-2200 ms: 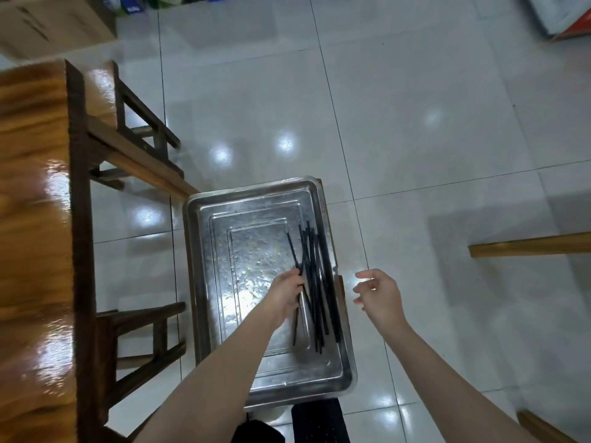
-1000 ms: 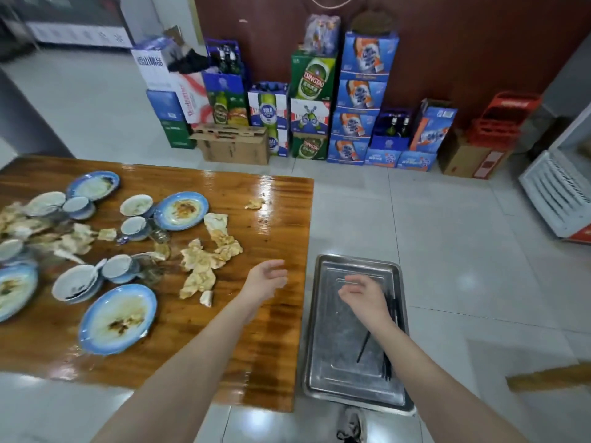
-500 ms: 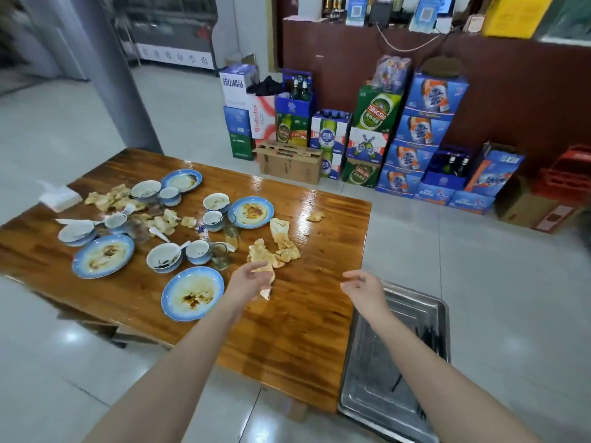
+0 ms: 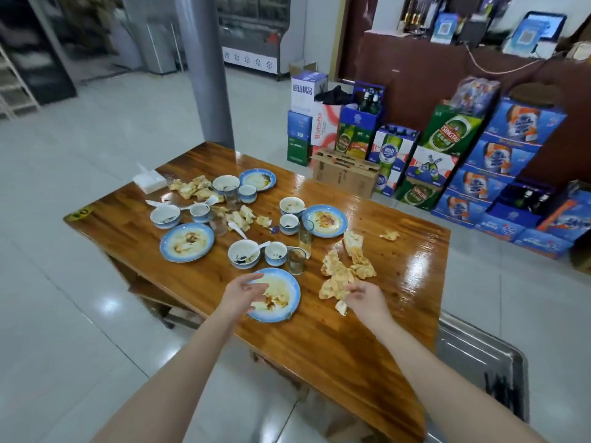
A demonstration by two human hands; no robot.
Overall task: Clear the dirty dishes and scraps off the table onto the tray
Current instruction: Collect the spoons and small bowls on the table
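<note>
- A white tissue pack (image 4: 149, 182) sits on the far left corner of the brown desk (image 4: 335, 346).
- Near it lie a pile of yellow food bits (image 4: 195, 188), some small bowls (image 4: 165, 216) and a dirty blue plate (image 4: 187, 242).
- A bowl with a spoon (image 4: 244, 253), a little cup (image 4: 275, 253) and a glass (image 4: 297, 260) stand in a row just behind the near plate (image 4: 281, 298).
- The left grip (image 4: 238, 295) is over the left edge of the near plate. Its fingers are spread and loose, and it holds nothing. I cannot tell if it touches the plate.
- Another dirty plate (image 4: 324, 220) sits farther back, with a bowl, a cup and a tall glass (image 4: 306, 235) beside it.
- A long pile of scraps (image 4: 347, 270) lies on the desk, right of the near plate.
- The right grip (image 4: 364, 300) is at the near end of that pile. Its fingers (image 4: 351, 287) bend down onto the scraps. I cannot tell if they pinch a piece.
- One small scrap (image 4: 390, 235) lies alone, farther back.
- The metal tray (image 4: 479, 356) is past the right end of the desk, lower down, with black chopsticks (image 4: 499, 388) in it.
- Drink boxes (image 4: 447, 161) are stacked on the floor behind.
</note>
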